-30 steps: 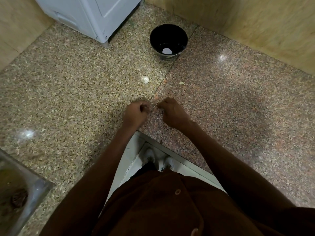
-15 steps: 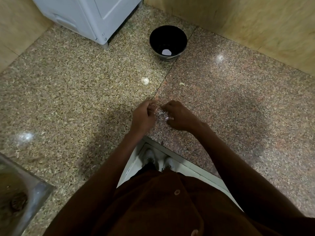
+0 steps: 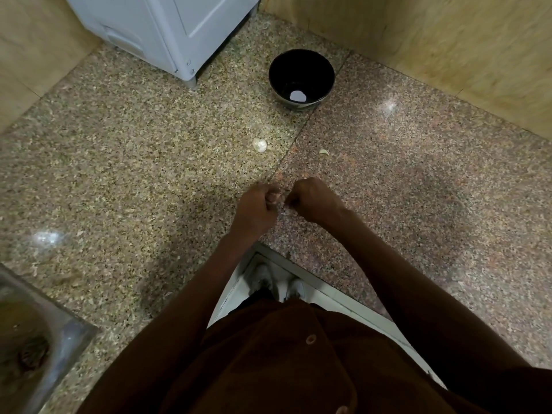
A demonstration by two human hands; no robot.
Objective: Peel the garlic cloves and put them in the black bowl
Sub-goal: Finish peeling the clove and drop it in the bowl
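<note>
Pinching something small and pale between them, the left hand and the right hand are hovering close together over the granite table, both with fingers curled tight. What they are gripping is too blurred and hidden to make out clearly; it looks like a garlic clove with papery skin, only a whitish sliver showing in the gap between the knuckles. Beyond the hands, another garlic clove is lying on the table, whitish and rounded, well apart from both hands, and a small curl of peel is lying off to its right. Farther back, the black bowl is sitting upright near the corner of the tan walls, with one pale peeled clove resting on its bottom. A white appliance is standing to the bowl's left, and a steel sink is showing at the near left edge. Nothing is lying between the hands and the bowl except the loose clove and peel.
</note>
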